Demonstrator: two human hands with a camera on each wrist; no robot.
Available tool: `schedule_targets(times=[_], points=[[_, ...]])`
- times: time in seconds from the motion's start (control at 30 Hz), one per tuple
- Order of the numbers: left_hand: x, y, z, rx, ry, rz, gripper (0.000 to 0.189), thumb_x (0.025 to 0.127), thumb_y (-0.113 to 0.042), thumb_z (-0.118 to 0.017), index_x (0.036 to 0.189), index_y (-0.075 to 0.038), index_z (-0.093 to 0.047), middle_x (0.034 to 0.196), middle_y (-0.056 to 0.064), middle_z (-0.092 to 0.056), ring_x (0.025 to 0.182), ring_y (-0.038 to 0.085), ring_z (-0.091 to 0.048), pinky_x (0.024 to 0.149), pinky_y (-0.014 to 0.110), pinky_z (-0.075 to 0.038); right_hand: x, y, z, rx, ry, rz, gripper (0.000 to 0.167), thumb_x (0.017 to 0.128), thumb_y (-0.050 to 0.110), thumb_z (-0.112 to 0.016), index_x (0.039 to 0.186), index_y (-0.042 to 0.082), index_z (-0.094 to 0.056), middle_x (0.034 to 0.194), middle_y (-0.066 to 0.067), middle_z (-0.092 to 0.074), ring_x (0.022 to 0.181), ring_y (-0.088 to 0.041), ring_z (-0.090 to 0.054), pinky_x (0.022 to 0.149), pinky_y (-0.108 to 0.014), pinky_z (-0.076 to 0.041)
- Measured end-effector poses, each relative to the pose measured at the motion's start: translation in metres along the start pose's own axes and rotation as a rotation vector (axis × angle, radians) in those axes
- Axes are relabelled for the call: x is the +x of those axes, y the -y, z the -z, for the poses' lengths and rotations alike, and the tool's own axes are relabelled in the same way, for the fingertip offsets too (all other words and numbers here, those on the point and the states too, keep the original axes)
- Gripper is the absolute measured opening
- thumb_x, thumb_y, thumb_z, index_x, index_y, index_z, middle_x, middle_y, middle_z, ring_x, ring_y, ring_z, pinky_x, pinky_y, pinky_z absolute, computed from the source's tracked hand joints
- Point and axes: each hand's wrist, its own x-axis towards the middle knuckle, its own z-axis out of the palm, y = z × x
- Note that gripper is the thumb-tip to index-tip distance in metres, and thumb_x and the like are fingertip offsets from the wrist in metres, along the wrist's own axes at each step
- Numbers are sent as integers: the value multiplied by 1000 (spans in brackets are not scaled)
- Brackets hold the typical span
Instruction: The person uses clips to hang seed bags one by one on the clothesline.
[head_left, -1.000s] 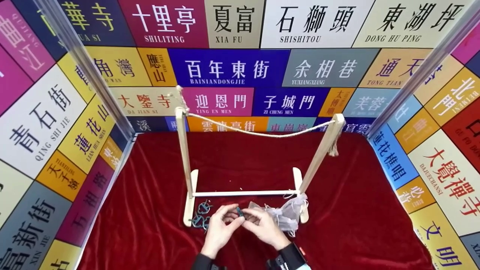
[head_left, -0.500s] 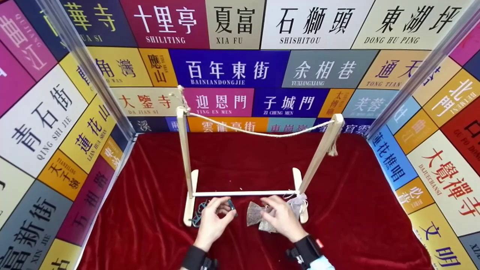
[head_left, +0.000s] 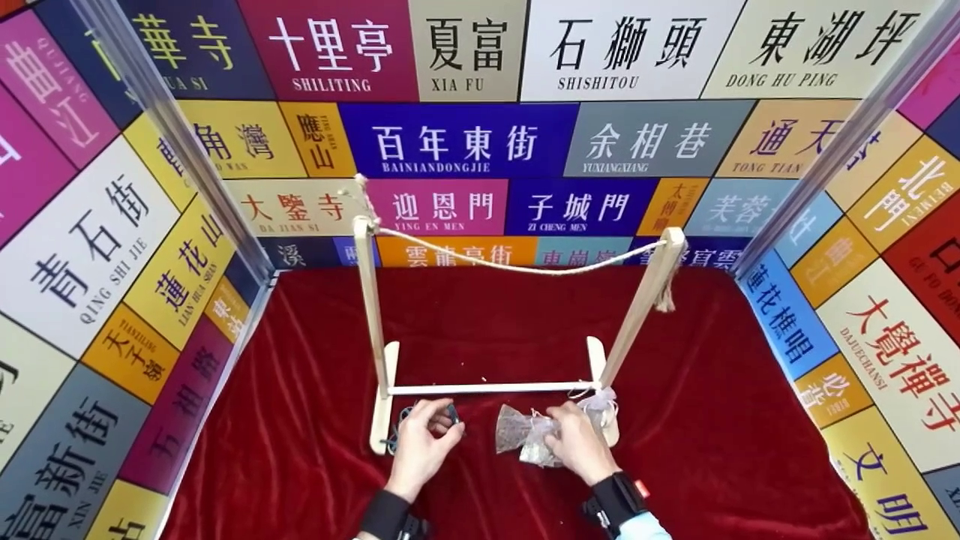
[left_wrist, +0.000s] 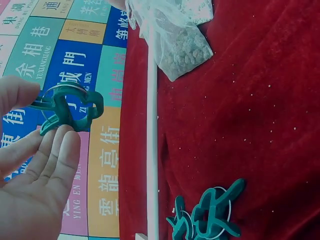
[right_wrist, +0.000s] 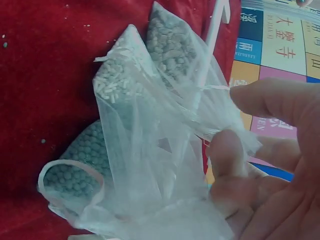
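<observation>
My left hand (head_left: 421, 450) pinches a green plastic spring clip (left_wrist: 62, 107) between thumb and fingers, above the red cloth. More green clips (left_wrist: 212, 215) lie on the cloth, partly hidden under that hand in the head view. On the right, my right hand (head_left: 581, 442) is over several sheer organza bags, its fingers gripping the gauzy top of one. In the right wrist view one organza bag (right_wrist: 122, 82) holds whitish stick-like pellets. Another bag (right_wrist: 172, 52) has pebble-like bits inside, and a third (right_wrist: 87, 150) contains round beads.
A wooden stand (head_left: 366, 307) with two uprights rises just beyond the hands. A rope (head_left: 555, 270) sags between its tops, and a white bar (head_left: 491, 388) joins the feet. Red velvet cloth (head_left: 720, 420) covers the table. Sign-printed panels (head_left: 457, 139) enclose three sides.
My hands, together at the clip one second ago, have parted. The left kept the clip and moved left; the right moved right onto the bags, its fingers closing on the gauze.
</observation>
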Motion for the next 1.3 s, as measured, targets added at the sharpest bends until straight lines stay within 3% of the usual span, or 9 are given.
schedule_targets(times=[0.13, 0.33, 0.57, 0.77, 0.9, 1.1, 1.2, 1.3], points=[[-2, -2, 0, 22, -12, 6, 35, 81, -4, -83, 115, -2, -74, 94, 6, -67, 77, 14, -70, 68, 28, -60, -1, 0, -1, -34, 3, -13, 27, 72, 3, -82, 97, -1, -75, 89, -10, -66, 80, -28, -66, 70, -43, -56], [-1, -13, 4, 20, -54, -18, 29, 80, -1, -84, 108, -1, -77, 89, 5, -68, 75, 12, -72, 67, 26, -61, 2, 8, 3, -40, -6, 23, 18, 70, 4, -83, 80, 8, -68, 77, -3, -62, 70, -21, -62, 63, -37, -52], [5, -40, 13, -21, -85, -91, 27, 78, 4, -84, 105, 0, -80, 91, 8, -73, 77, 16, -75, 68, 28, -62, 8, 24, 9, 76, -38, 52, 18, 70, 3, -78, 73, 14, -65, 71, 6, -57, 64, -8, -51, 58, -27, -44], [17, -70, 28, 82, -153, -258, 24, 75, 0, -89, 97, -5, -83, 88, 4, -77, 72, 11, -74, 65, 18, -58, 15, 38, 19, 170, -109, 60, 16, 73, 3, -77, 74, 16, -68, 69, 11, -61, 62, -2, -53, 56, -23, -46], [30, -95, 40, 120, -185, -393, 23, 73, -1, -91, 94, -6, -83, 84, 1, -77, 71, 10, -73, 63, 20, -58, 22, 48, 32, 229, -160, 87, 14, 75, 4, -76, 74, 17, -71, 66, 14, -63, 59, 1, -53, 55, -22, -46], [55, -140, 54, 145, -223, -573, 23, 72, 1, -90, 93, -4, -83, 83, 2, -78, 71, 13, -74, 71, 29, -55, 40, 63, 53, 348, -275, 241, 13, 81, -1, -79, 82, 12, -77, 74, 8, -69, 63, -2, -58, 58, -17, -47], [68, -160, 60, 131, -245, -624, 22, 73, 2, -90, 93, -2, -83, 83, 4, -78, 70, 15, -74, 72, 27, -55, 53, 71, 67, 398, -293, 290, 12, 83, -2, -79, 87, 9, -79, 77, 5, -71, 62, -4, -60, 57, -16, -49], [82, -179, 65, 86, -248, -662, 21, 75, 4, -88, 95, 1, -82, 84, 7, -78, 70, 18, -74, 65, 26, -60, 64, 82, 85, 441, -269, 286, 11, 85, -1, -78, 91, 7, -81, 78, 3, -71, 60, -5, -61, 56, -15, -49]])
